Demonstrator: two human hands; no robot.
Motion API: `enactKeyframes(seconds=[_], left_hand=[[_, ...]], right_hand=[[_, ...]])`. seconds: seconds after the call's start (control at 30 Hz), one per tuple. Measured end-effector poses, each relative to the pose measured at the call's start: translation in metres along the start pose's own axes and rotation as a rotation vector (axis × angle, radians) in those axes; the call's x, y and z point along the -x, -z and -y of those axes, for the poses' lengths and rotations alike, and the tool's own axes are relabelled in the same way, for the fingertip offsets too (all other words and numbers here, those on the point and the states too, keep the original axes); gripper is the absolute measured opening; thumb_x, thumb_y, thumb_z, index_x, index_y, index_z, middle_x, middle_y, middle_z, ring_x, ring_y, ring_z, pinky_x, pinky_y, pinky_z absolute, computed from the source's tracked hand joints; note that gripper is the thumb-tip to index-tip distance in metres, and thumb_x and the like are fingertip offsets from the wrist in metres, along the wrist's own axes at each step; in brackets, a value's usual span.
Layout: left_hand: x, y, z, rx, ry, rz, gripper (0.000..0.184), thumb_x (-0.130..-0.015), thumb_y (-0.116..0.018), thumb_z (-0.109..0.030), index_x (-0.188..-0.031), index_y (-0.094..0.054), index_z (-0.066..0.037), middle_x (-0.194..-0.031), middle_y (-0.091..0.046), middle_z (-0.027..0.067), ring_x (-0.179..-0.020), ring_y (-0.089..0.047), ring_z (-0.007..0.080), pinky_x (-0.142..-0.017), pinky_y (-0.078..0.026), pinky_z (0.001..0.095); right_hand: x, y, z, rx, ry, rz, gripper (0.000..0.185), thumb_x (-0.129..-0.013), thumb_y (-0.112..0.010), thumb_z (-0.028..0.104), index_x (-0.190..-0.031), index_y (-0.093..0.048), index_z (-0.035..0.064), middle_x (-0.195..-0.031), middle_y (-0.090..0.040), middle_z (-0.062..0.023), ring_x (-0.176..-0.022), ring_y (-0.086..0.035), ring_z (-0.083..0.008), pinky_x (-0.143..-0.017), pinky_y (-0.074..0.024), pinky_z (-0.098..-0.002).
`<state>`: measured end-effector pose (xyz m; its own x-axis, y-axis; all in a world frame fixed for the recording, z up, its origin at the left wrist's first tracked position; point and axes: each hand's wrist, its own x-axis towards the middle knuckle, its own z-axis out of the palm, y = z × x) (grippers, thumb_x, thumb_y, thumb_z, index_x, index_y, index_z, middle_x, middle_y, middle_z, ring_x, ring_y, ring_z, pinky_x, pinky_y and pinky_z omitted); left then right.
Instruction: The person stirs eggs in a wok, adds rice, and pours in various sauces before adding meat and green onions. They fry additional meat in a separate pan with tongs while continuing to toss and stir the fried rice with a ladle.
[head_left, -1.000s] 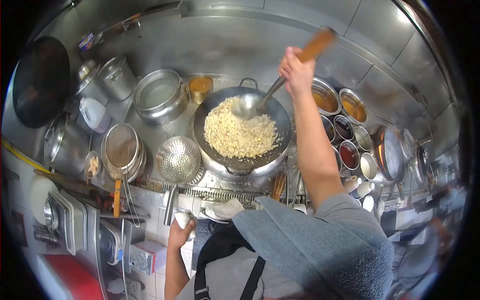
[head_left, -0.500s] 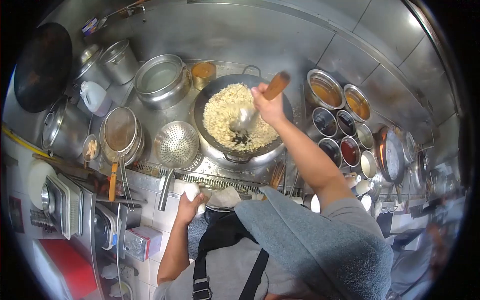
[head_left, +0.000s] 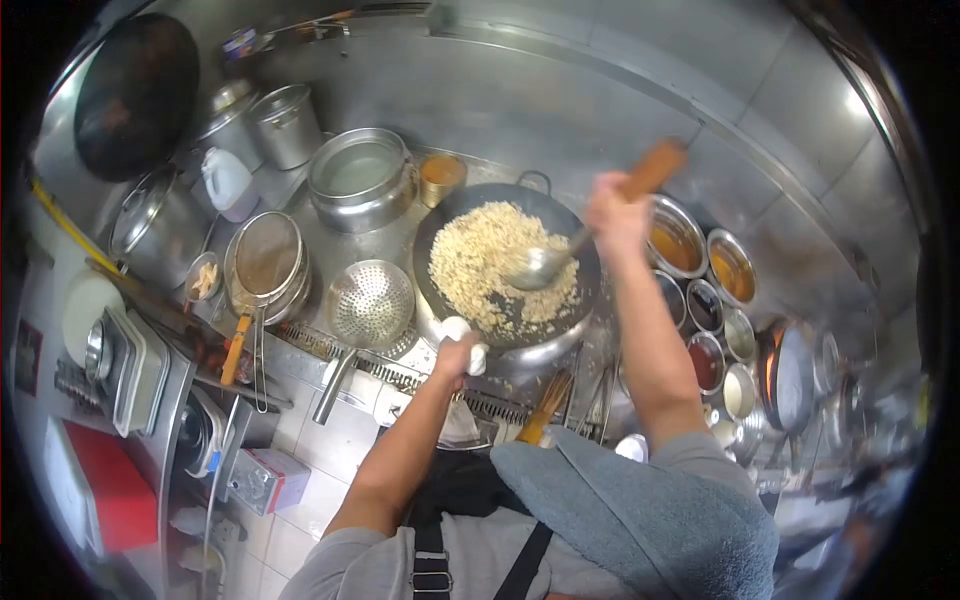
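A wok ladle with a wooden handle is in my right hand, which is raised right of the wok and slightly blurred. The ladle's metal bowl rests among the fried rice in the dark wok. The rice spreads over the left and middle of the wok, with dark metal showing at the right. My left hand is closed around a folded white cloth at the wok's near left edge. The near wok handle is not visible there, so I cannot tell whether the cloth grips it.
Left of the wok lie a perforated strainer, a mesh sieve on a pot, and a pot of cloudy liquid. A tin of orange sauce stands behind. Several sauce containers line the right. A bamboo brush lies in front.
My left hand has moved with the cloth from the counter front up to the wok's edge. My right hand has swung outward to the right, lowering the ladle's tilt. The view has shifted.
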<state>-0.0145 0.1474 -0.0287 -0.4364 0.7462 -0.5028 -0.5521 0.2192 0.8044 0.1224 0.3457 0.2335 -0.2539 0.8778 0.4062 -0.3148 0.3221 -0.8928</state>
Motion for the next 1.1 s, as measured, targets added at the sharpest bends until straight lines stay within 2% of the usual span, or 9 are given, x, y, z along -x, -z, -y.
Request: enactKeyframes(seconds=[0.2,0.4,0.5,0.57,0.63,0.7,0.8,1.0,1.1], left_hand=[[-0.012,0.005,-0.016,-0.227,-0.143,-0.095,0.030,-0.075,-0.060,-0.011,-0.096,-0.061,0.010,-0.086,-0.066,0.0160,-0.071,-0.064,0.0249,-0.061,-0.050,0.0371],[-0.008,0.025,-0.048,-0.372,-0.167,-0.063,0.033,-0.074,-0.061,-0.011,-0.102,-0.061,0.007,-0.096,-0.066,0.0179,-0.085,-0.065,0.0273,-0.075,-0.050,0.0379],[-0.021,0.029,-0.022,-0.311,-0.215,-0.050,0.033,-0.073,-0.062,-0.011,-0.102,-0.061,0.006,-0.096,-0.066,0.0178,-0.086,-0.065,0.0280,-0.076,-0.050,0.0379],[-0.031,0.036,-0.020,-0.317,-0.178,0.014,0.048,-0.082,-0.060,-0.019,-0.123,-0.053,0.005,-0.106,-0.065,0.0151,-0.095,-0.063,0.0273,-0.084,-0.048,0.0353],[-0.035,0.048,-0.012,-0.178,-0.162,0.080,0.042,-0.090,-0.059,-0.031,-0.121,-0.054,-0.004,-0.103,-0.065,0.0114,-0.092,-0.062,0.0259,-0.082,-0.048,0.0382],[-0.008,0.051,-0.061,0.142,0.363,0.267,0.034,-0.093,-0.056,-0.042,-0.110,-0.056,-0.013,-0.093,-0.063,0.0082,-0.083,-0.061,0.0234,-0.076,-0.048,0.0422],[-0.029,0.045,-0.043,0.158,0.351,0.314,0.029,-0.093,-0.056,-0.043,-0.101,-0.056,-0.016,-0.081,-0.062,0.0037,-0.070,-0.060,0.0196,-0.060,-0.048,0.0417],[-0.037,0.039,-0.034,0.142,0.253,0.280,0.025,-0.084,-0.071,-0.029,-0.092,-0.059,-0.009,-0.074,-0.061,0.0033,-0.058,-0.059,0.0156,-0.046,-0.047,0.0320],[-0.031,0.044,-0.037,0.283,0.315,0.378,0.017,-0.087,-0.068,-0.024,-0.091,-0.058,-0.011,-0.071,-0.059,0.0027,-0.053,-0.057,0.0153,-0.042,-0.044,0.0312]], right_hand=[[-0.005,0.028,-0.065,-0.236,-0.002,-0.162,0.025,-0.094,-0.060,0.021,-0.081,-0.044,0.0076,-0.053,-0.035,0.0036,-0.041,-0.033,-0.0083,-0.039,-0.0283,-0.0254],[0.017,-0.049,0.032,-0.356,0.232,0.332,0.029,-0.096,-0.057,0.021,-0.073,-0.045,0.0084,-0.051,-0.036,0.0029,-0.042,-0.034,-0.0082,-0.040,-0.0285,-0.0247],[0.043,-0.075,-0.088,-0.062,0.110,0.057,0.030,-0.094,-0.059,0.023,-0.071,-0.046,0.0091,-0.050,-0.039,0.0026,-0.043,-0.037,-0.0076,-0.041,-0.0301,-0.0248],[0.018,-0.091,-0.085,0.082,0.065,0.231,0.029,-0.091,-0.064,0.025,-0.071,-0.049,0.0096,-0.053,-0.044,0.0028,-0.044,-0.040,-0.0076,-0.041,-0.0321,-0.0257],[0.004,-0.117,-0.039,0.377,0.017,0.169,0.025,-0.091,-0.064,0.022,-0.074,-0.049,0.0097,-0.055,-0.043,0.0046,-0.044,-0.038,-0.0065,-0.041,-0.0303,-0.0251],[0.010,-0.121,-0.004,0.185,0.161,0.217,0.024,-0.091,-0.062,0.019,-0.074,-0.047,0.0105,-0.053,-0.040,0.0046,-0.044,-0.035,-0.0068,-0.041,-0.0298,-0.0249],[0.036,-0.102,-0.048,-0.217,0.364,0.288,0.026,-0.094,-0.058,0.017,-0.072,-0.044,0.0105,-0.053,-0.040,0.0025,-0.046,-0.037,-0.0076,-0.046,-0.0329,-0.0255],[-0.009,-0.122,-0.016,0.309,0.085,0.003,0.025,-0.088,-0.067,0.022,-0.076,-0.051,0.0075,-0.056,-0.044,0.0041,-0.044,-0.039,-0.0075,-0.041,-0.0295,-0.0248],[0.007,-0.088,-0.033,-0.205,0.350,0.085,0.025,-0.091,-0.063,0.021,-0.073,-0.051,0.0082,-0.055,-0.045,0.0039,-0.044,-0.041,-0.0072,-0.042,-0.0328,-0.0247]])
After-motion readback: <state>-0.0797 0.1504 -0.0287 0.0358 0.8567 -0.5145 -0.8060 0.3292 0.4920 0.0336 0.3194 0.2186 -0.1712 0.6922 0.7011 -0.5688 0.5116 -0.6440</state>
